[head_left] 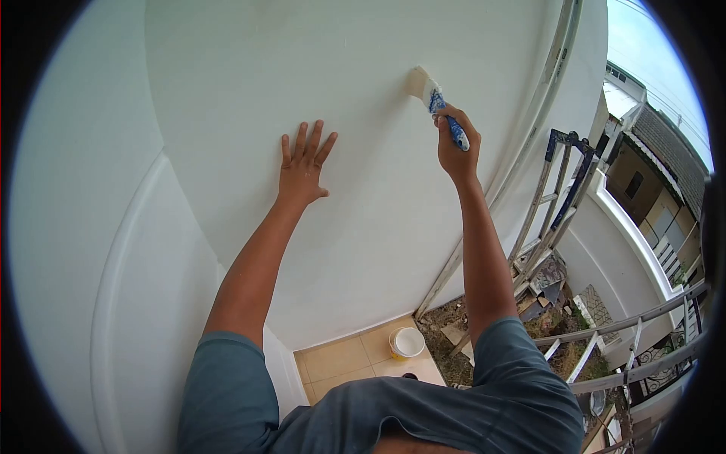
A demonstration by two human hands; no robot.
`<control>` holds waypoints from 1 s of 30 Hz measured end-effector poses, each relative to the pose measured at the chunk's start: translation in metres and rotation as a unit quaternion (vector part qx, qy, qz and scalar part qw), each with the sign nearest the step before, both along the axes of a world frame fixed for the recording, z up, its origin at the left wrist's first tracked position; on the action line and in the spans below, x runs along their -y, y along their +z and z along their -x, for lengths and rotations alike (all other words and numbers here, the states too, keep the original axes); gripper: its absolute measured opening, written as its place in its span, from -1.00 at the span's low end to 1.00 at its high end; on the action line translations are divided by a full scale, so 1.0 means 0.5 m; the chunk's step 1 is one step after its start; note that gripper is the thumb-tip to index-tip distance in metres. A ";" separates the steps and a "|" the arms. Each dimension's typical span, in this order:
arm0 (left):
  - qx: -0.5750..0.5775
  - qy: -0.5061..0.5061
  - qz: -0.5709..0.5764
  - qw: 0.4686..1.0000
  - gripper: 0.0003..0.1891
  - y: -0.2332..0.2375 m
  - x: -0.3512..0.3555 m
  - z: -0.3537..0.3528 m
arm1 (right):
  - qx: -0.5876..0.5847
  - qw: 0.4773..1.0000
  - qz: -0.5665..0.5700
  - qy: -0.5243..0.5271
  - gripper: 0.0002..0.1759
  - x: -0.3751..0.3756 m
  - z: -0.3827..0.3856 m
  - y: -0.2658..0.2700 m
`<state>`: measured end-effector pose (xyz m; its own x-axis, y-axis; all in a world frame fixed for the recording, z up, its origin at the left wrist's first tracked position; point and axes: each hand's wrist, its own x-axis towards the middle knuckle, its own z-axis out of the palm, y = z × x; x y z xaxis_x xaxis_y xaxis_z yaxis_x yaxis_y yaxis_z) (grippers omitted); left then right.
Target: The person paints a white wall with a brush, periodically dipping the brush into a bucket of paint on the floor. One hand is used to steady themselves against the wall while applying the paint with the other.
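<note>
My left hand (302, 172) lies flat against the white wall (363, 250), its fingers spread and nothing in it. Up and to the right, my right hand (458, 142) is closed around the blue and white handle of a paintbrush (435, 98). The brush points up and to the left, and its pale bristles meet the wall's surface. Paint marks cover part of the handle. Far below the hands, a small tub (407, 343) with white contents stands on the tiled floor.
A paint-marked ladder (556, 193) stands to the right of the wall. Another metal ladder or frame (650, 314) crosses the lower right. Debris (541, 303) lies on the ground there. A white moulding (125, 227) runs along the left wall.
</note>
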<state>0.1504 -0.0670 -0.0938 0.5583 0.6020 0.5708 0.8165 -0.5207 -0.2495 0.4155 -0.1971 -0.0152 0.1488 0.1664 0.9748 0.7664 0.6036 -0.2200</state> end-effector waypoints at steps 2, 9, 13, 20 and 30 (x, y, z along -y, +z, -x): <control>-0.010 0.010 0.005 1.000 0.53 0.009 -0.004 -0.001 | -0.129 0.984 -0.044 -0.114 -0.92 -0.020 -0.102 -0.027; -0.053 0.036 0.023 0.998 0.55 0.020 0.012 -0.006 | -0.014 0.991 0.113 0.076 -0.92 0.040 0.046 -0.063; -0.066 0.035 0.024 0.997 0.57 0.022 0.003 -0.006 | -0.043 0.984 0.103 0.139 -0.92 0.058 0.049 -0.070; -0.097 0.072 0.038 0.992 0.57 0.029 0.013 -0.012 | -0.195 0.953 0.020 -0.232 -0.91 0.000 -0.179 -0.138; -0.059 0.022 0.011 0.998 0.65 0.004 -0.019 -0.008 | -0.015 0.994 0.044 -0.100 -0.85 0.057 -0.023 -0.172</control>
<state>0.1542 -0.0574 -0.0917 0.5935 0.6390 0.4893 0.8044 -0.4919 -0.3333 0.4270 -0.2257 -0.1012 0.2171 0.2156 0.9520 0.8609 0.4174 -0.2908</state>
